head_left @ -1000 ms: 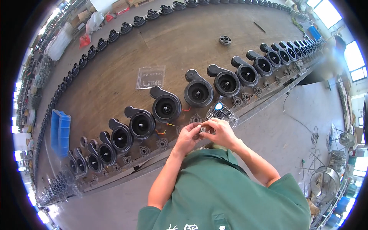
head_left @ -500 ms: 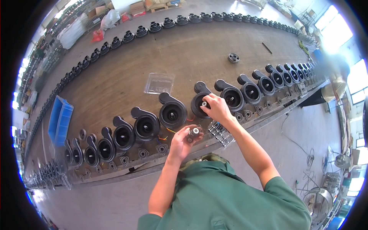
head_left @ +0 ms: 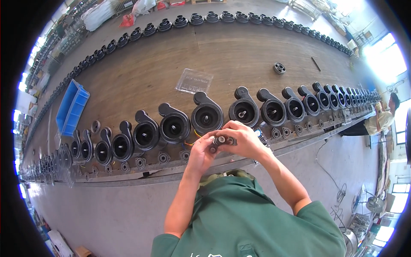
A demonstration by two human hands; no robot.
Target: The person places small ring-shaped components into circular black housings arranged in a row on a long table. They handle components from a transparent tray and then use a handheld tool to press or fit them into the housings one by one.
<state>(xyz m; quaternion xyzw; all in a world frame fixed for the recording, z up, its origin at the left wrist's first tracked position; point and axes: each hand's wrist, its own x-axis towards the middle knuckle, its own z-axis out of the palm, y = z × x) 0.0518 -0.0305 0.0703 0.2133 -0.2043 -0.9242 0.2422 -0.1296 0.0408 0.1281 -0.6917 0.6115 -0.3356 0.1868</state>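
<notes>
In front of my chest, my left hand [head_left: 200, 155] pinches a small dark grey metal flange [head_left: 221, 140] with a pale ring at its centre and rounded lobes at its edge. My right hand [head_left: 244, 140] is closed on the right side of the same flange; its fingers partly hide it. Just beyond the hands stands a black round housing [head_left: 244, 112] with a side spout and a bright shaft in its open middle. Another such black housing [head_left: 207, 118] is to its left, with yellow and red wires [head_left: 197, 133] near its base.
Similar housings line the table's near edge, with small flanges [head_left: 163, 157] in front. A clear plastic tray [head_left: 194, 81], a blue bin [head_left: 72, 109] and a loose round part [head_left: 279, 68] lie on the table [head_left: 141, 73]. Another person [head_left: 383, 120] stands far right.
My right hand has come back from the housing to the flange in my left hand and closed on it. The view has shifted, and the person at far right shows more clearly.
</notes>
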